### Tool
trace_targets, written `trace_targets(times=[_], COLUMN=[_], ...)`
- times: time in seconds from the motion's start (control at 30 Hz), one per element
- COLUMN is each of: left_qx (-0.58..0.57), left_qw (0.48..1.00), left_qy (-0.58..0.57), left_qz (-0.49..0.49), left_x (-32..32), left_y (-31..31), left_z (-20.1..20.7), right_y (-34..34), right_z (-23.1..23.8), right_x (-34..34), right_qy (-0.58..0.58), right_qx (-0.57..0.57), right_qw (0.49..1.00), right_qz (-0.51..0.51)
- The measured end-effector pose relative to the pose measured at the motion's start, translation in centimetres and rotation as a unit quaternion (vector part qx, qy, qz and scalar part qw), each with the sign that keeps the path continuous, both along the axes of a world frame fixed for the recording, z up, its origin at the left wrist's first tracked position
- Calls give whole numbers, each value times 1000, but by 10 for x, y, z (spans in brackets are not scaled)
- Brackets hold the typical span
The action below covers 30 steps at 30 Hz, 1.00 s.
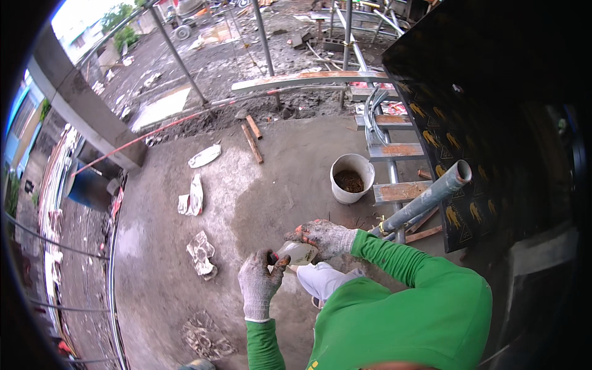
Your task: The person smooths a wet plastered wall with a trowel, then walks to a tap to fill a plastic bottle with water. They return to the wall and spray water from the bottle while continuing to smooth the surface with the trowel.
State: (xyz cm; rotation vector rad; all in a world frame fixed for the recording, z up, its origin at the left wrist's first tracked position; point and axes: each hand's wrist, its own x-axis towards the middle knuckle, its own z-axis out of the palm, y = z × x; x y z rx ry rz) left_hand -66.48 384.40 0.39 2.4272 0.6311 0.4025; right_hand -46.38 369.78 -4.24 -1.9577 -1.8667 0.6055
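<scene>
I hold a pale, translucent plastic bottle [298, 253] tilted in front of my body, between both hands. My right hand [324, 238], in a dirty grey work glove, is wrapped round the body of the bottle from above. The glove's fingertips are stained orange and brown. My left hand [260, 280], gloved the same way, has its thumb and fingers closed at the bottle's narrow end, where a small reddish cap [273, 258] partly shows. The fingers hide much of that end. Beyond my hands, a white bucket [337, 190] with brown muddy stuff inside stands on the concrete floor.
Crumpled pale sacks [201, 254] and two wood strips [252, 144] lie on the concrete floor [148, 271]. To the right are a metal ladder with wooden treads [401, 192], a slanted steel pipe [431, 196] and a dark panel [456, 154]. A concrete column [86, 102] stands far left.
</scene>
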Motion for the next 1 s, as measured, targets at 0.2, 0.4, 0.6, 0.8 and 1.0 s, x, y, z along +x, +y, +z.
trace_targets(times=[0.2,0.4,0.6,0.8,1.0], left_qx=[43,95,118,116,30], left_qw=[999,991,982,989,991], left_qy=[-24,-84,-133,-55,129], left_qz=[-11,38,68,68,34], left_x=[74,112,178,295,490], left_y=[182,376,548,722,843], left_z=[-11,19,32,0,-36], right_y=[147,353,546,703,778], right_z=[-15,-3,-22,-63,-88], right_x=[55,108,160,270,375], right_qy=[205,439,458,218,20], right_qx=[52,-164,-5,23,54], right_qw=[975,884,889,972,942], right_qz=[-63,3,14,-88,-331])
